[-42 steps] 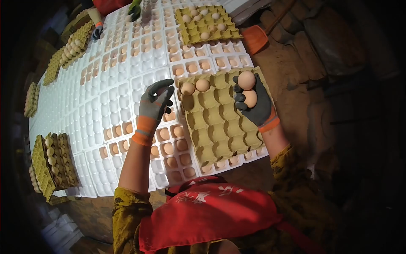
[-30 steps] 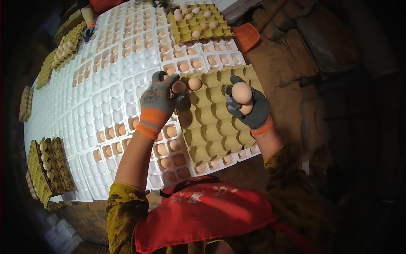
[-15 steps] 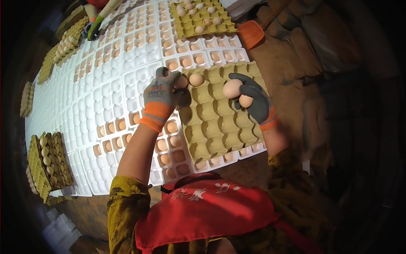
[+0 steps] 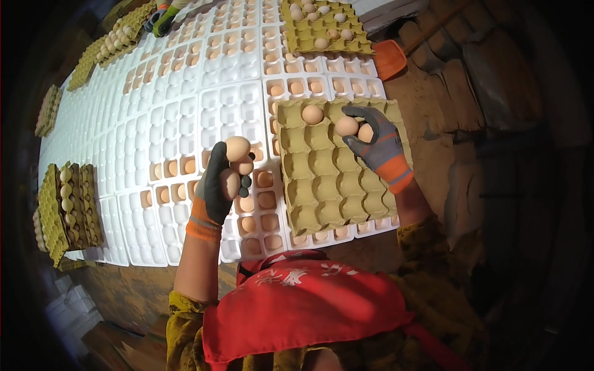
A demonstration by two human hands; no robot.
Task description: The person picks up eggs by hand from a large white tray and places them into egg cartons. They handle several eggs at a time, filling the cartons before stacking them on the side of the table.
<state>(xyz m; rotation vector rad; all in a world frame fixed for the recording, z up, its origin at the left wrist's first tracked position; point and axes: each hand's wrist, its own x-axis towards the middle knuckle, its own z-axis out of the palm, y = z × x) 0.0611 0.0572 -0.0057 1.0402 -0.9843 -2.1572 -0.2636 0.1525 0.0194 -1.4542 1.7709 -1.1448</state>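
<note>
Three brown eggs (image 4: 237, 149) rest in my left hand (image 4: 216, 185), which is turned up with its gloved fingers curled around them. It hovers over the white foam egg trays (image 4: 229, 102), just left of a yellowish pulp egg tray (image 4: 322, 185). My right hand (image 4: 377, 142), in a grey and orange glove, grips two eggs (image 4: 346, 126) above that pulp tray's right side. One loose egg (image 4: 312, 114) sits in the pulp tray's far row; its other visible cups hold none. Beneath the pulp tray, foam cells with eggs (image 4: 247, 224) show along its edges.
Another pulp tray with several eggs (image 4: 322, 28) lies at the far right, beside an orange scoop (image 4: 390, 60). Stacked pulp trays (image 4: 71, 210) stand at the left edge. A co-worker's gloved hands (image 4: 164, 21) are at the far left. Filled sacks (image 4: 495, 80) lie at right.
My left hand has left the pulp tray, moved nearer me and turned up, now showing three eggs. My right hand still grips two eggs. The whole view has shifted slightly.
</note>
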